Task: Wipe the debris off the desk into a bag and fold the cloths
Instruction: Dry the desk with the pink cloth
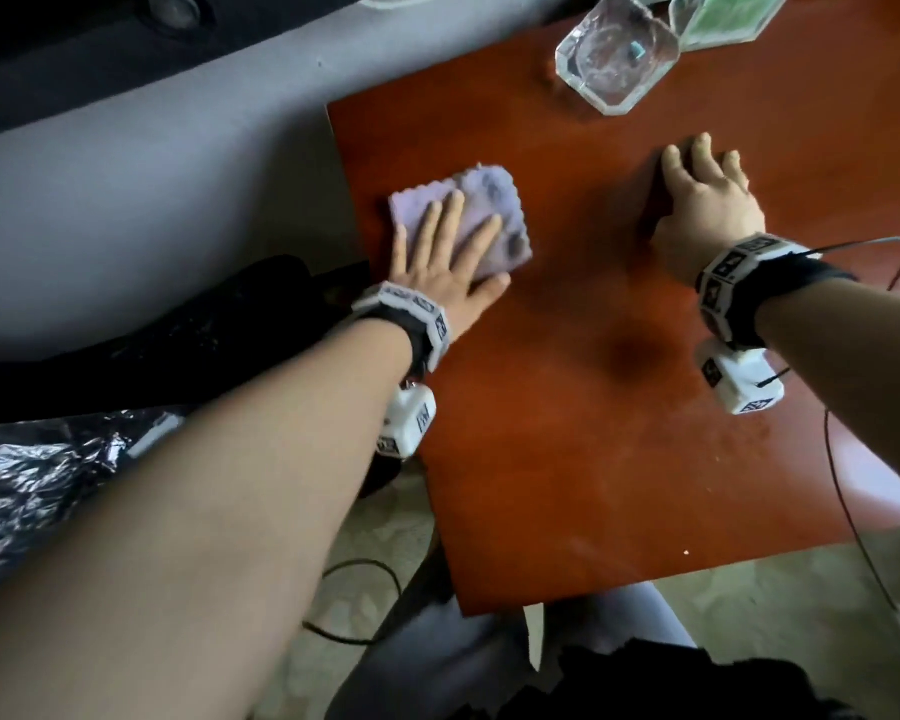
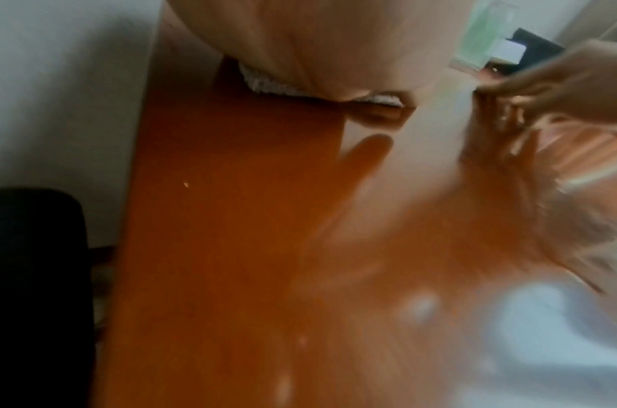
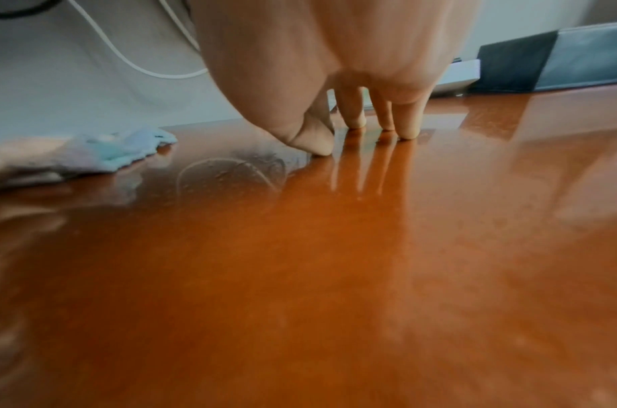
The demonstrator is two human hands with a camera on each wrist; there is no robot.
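The desk (image 1: 619,433) has a glossy red-brown top, and its left edge stands beside a grey surface. A few pale crumbs (image 1: 686,552) lie near the front edge, and a dark round stain (image 1: 632,353) is in the middle. One folded cloth (image 1: 468,215), pale purple, lies at the far left of the desk. The left hand (image 1: 448,257) lies flat on it with straight, spread fingers. The right hand (image 1: 707,205) is further right, holding nothing; its bent fingertips (image 3: 406,132) touch the bare wood. At the far edge stand two clear glass containers: an ashtray (image 1: 617,52) with a small blue-green bit inside, and a second dish (image 1: 723,15) that shows green. One crinkled black bag (image 1: 32,475) lies low at the left, off the desk; I cannot tell its contents.
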